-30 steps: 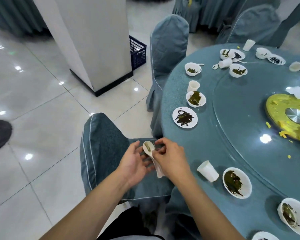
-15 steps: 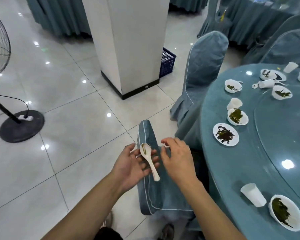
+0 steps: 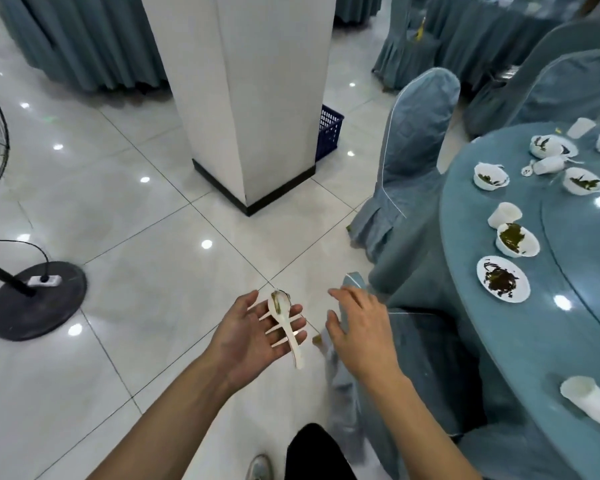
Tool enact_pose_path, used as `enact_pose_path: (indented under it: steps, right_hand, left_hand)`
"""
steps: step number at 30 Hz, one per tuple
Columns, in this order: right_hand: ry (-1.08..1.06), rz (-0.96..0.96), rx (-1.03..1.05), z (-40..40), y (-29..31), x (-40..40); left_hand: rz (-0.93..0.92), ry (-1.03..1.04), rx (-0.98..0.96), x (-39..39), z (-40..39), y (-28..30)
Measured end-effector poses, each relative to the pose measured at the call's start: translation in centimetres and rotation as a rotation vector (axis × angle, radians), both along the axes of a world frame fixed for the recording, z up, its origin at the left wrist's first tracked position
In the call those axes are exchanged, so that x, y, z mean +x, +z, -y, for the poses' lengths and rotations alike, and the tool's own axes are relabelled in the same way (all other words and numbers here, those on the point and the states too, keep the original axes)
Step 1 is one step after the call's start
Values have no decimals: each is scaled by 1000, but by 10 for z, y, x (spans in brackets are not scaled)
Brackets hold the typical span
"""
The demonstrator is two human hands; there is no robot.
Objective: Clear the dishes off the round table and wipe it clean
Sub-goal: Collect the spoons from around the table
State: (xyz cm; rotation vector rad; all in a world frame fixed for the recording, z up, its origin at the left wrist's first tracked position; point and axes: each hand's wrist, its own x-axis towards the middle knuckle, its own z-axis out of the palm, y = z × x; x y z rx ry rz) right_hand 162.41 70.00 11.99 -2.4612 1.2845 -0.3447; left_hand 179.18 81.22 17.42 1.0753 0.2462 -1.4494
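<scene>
A small white ceramic soup spoon (image 3: 284,323), its bowl smeared with dark green residue, lies loose across the straightened fingers of the person's left hand (image 3: 253,336). The hand is flat and palm-up, so it carries the spoon without gripping it. The bowl sits out toward the fingertips, and the handle runs back and overhangs the little-finger edge. The spoon looks light, stiff, glazed and probably slick, and likely to chip if it drops onto the tiles. A safer hold would be a pinch on the narrow handle just behind the bowl. The right hand (image 3: 359,329) hovers just beside the handle with its fingers spread and relaxed, holding nothing. The round teal-clothed table (image 3: 465,216), with its soiled white bowls, plate and cups, stands well off beyond the right hand.
</scene>
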Motion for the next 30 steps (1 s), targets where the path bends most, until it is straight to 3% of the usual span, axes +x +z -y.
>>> enact_pose_path:
  steps: [7,30]
  right_hand:
    - [-127,43,-7,59,-7,33]
    - [-574,-4,-15,332,-6,103]
  left_hand:
    - [17,-108,18,42,71,-2]
    - [1,-514,-2,144,430,1]
